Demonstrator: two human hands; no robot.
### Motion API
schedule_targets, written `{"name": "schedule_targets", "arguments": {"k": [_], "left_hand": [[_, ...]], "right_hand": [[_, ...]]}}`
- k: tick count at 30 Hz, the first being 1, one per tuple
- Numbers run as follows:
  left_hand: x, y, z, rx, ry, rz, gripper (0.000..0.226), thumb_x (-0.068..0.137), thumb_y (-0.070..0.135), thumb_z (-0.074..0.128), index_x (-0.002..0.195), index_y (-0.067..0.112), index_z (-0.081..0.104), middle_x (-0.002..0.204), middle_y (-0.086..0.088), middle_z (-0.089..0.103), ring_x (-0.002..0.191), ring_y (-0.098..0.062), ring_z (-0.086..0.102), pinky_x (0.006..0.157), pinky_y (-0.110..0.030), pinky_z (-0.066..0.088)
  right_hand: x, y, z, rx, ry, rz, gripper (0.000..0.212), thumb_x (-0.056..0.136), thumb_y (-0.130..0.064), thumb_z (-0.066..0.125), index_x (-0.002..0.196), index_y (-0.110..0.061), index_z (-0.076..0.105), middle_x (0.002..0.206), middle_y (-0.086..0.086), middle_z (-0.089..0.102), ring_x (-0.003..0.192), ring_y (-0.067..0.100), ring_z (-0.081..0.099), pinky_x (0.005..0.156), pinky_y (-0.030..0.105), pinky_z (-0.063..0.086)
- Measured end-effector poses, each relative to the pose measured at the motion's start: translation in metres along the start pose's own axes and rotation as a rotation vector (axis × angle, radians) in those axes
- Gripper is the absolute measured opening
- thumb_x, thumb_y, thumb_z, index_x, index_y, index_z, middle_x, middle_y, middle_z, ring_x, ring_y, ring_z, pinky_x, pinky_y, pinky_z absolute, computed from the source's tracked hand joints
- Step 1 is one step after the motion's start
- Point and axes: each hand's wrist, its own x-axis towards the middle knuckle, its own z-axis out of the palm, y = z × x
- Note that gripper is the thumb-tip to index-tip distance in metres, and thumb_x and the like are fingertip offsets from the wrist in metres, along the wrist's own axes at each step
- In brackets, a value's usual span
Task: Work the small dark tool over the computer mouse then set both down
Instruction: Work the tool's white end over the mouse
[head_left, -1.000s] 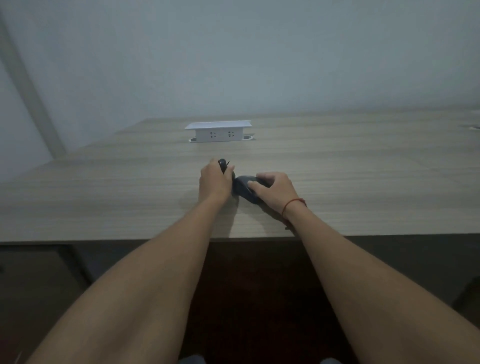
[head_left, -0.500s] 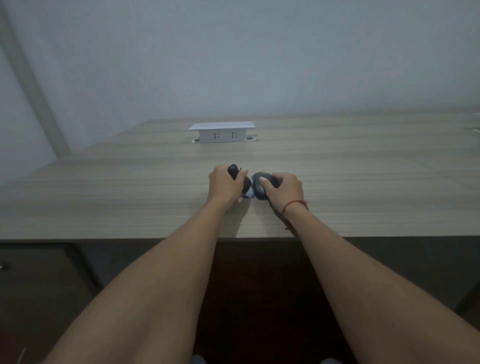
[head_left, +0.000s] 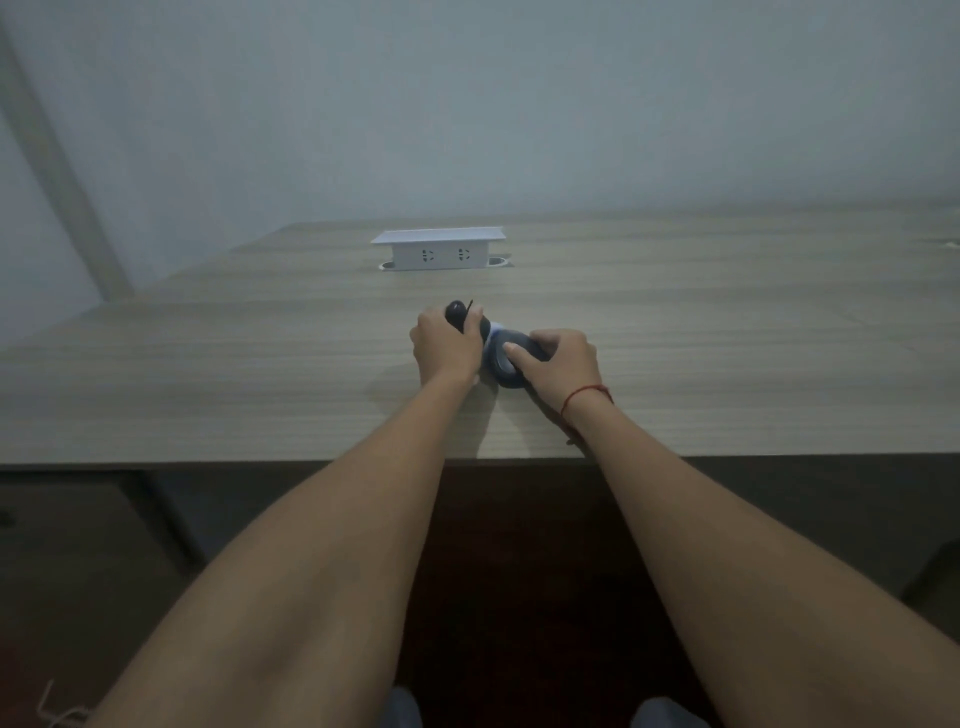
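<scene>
1. The mouse (head_left: 506, 361) sits low over the surface (head_left: 727, 364), near the front edge. The right hand (head_left: 558, 364) is wrapped over its right side with a finger pressed on top, so it's grasping the mouse. I can't tell if the mouse is resting down or slightly lifted.
2. The left hand (head_left: 447, 345) is clenched round the tool (head_left: 460, 314); its dark rounded end pokes out past the knuckles, and the working end seems to meet the mouse's left side. There's a pale patch there, maybe a brush head or cloth, but it's too dim to say.
3. Handling guess: the mouse is a light, hard plastic shell, smooth and a bit slippery, so pinching the sides is the safe hold. The tool looks small, stiff and light; gripping the body like this gives decent control.
4. The surface is pale wood-grain laminate, flat, with plenty of room both sides for setting things down.
5. A white socket box (head_left: 439, 249) stands further back, well apart from the hands. Plain grey wall behind, light is poor.
</scene>
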Motion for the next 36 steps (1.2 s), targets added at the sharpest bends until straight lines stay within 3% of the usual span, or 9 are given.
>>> {"name": "schedule_targets", "arguments": {"k": [4, 7, 10, 13, 17, 21, 24, 31, 36], "left_hand": [[0.010, -0.003, -0.017, -0.075, -0.201, -0.021, 0.043, 0.088, 0.034, 0.067, 0.110, -0.003, 0.064, 0.107, -0.019, 0.068, 0.089, -0.028, 0.070, 0.081, -0.034, 0.059], [0.019, -0.002, -0.040, -0.194, -0.430, -0.131, 0.043, 0.085, 0.024, 0.074, 0.113, -0.007, 0.061, 0.105, -0.021, 0.069, 0.076, -0.023, 0.072, 0.066, -0.030, 0.063], [0.017, -0.003, -0.049, -0.214, -0.530, -0.171, 0.036, 0.080, 0.020, 0.078, 0.103, -0.001, 0.061, 0.099, -0.019, 0.070, 0.073, -0.020, 0.074, 0.057, -0.025, 0.060], [0.013, -0.003, -0.047, -0.237, -0.456, -0.159, 0.035, 0.079, 0.019, 0.079, 0.102, 0.002, 0.060, 0.093, -0.015, 0.069, 0.072, -0.020, 0.074, 0.055, -0.024, 0.059], [0.004, -0.002, -0.033, -0.206, -0.246, -0.111, 0.045, 0.082, 0.020, 0.076, 0.117, -0.004, 0.061, 0.111, -0.020, 0.066, 0.095, -0.033, 0.069, 0.079, -0.041, 0.061], [0.000, 0.000, -0.035, -0.215, -0.383, -0.164, 0.018, 0.085, 0.016, 0.073, 0.086, 0.001, 0.064, 0.088, -0.019, 0.070, 0.065, -0.023, 0.074, 0.055, -0.030, 0.060], [0.000, 0.002, -0.040, -0.181, -0.429, -0.160, 0.018, 0.085, 0.015, 0.073, 0.079, 0.004, 0.060, 0.076, -0.015, 0.068, 0.053, -0.018, 0.072, 0.044, -0.022, 0.055], [0.002, -0.001, -0.015, -0.183, -0.137, -0.183, 0.033, 0.081, 0.026, 0.076, 0.099, -0.001, 0.068, 0.106, -0.019, 0.070, 0.091, -0.036, 0.071, 0.082, -0.044, 0.060], [0.006, -0.007, -0.008, -0.204, -0.063, -0.161, 0.028, 0.083, 0.024, 0.075, 0.100, 0.003, 0.066, 0.110, -0.018, 0.067, 0.098, -0.035, 0.067, 0.086, -0.047, 0.058]], "right_hand": [[0.003, 0.000, 0.000, 0.024, 0.042, 0.011, 0.030, 0.080, -0.032, 0.070, 0.097, -0.008, 0.069, 0.087, 0.002, 0.067, 0.082, 0.015, 0.059, 0.070, 0.025, 0.048], [0.003, -0.002, 0.002, 0.011, 0.066, 0.020, 0.034, 0.080, -0.032, 0.070, 0.097, -0.003, 0.067, 0.097, 0.012, 0.069, 0.081, 0.016, 0.056, 0.069, 0.025, 0.046], [0.001, -0.004, 0.002, 0.015, 0.073, 0.021, 0.037, 0.080, -0.031, 0.070, 0.105, -0.003, 0.066, 0.104, 0.012, 0.068, 0.083, 0.012, 0.050, 0.074, 0.022, 0.041], [-0.002, -0.006, 0.001, 0.022, 0.066, 0.031, 0.038, 0.082, -0.029, 0.069, 0.110, -0.004, 0.065, 0.107, 0.011, 0.067, 0.084, 0.011, 0.050, 0.073, 0.020, 0.039], [-0.004, -0.005, 0.001, 0.009, 0.059, 0.029, 0.033, 0.082, -0.031, 0.068, 0.102, -0.004, 0.067, 0.100, 0.011, 0.068, 0.083, 0.013, 0.054, 0.068, 0.020, 0.040], [0.000, -0.003, -0.002, 0.002, 0.094, 0.046, 0.035, 0.081, -0.029, 0.069, 0.100, 0.000, 0.066, 0.102, 0.015, 0.068, 0.083, 0.018, 0.056, 0.075, 0.028, 0.044], [0.000, -0.003, 0.000, -0.001, 0.103, 0.044, 0.036, 0.081, -0.029, 0.068, 0.099, 0.003, 0.065, 0.101, 0.018, 0.068, 0.091, 0.026, 0.060, 0.078, 0.033, 0.046], [-0.002, 0.000, -0.005, 0.023, 0.065, 0.026, 0.031, 0.081, -0.028, 0.069, 0.098, -0.002, 0.067, 0.099, 0.012, 0.069, 0.085, 0.019, 0.059, 0.073, 0.026, 0.043], [0.000, 0.000, -0.004, 0.019, 0.030, 0.013, 0.037, 0.081, -0.029, 0.069, 0.110, -0.007, 0.065, 0.106, 0.006, 0.068, 0.086, 0.011, 0.053, 0.072, 0.019, 0.039]]}}
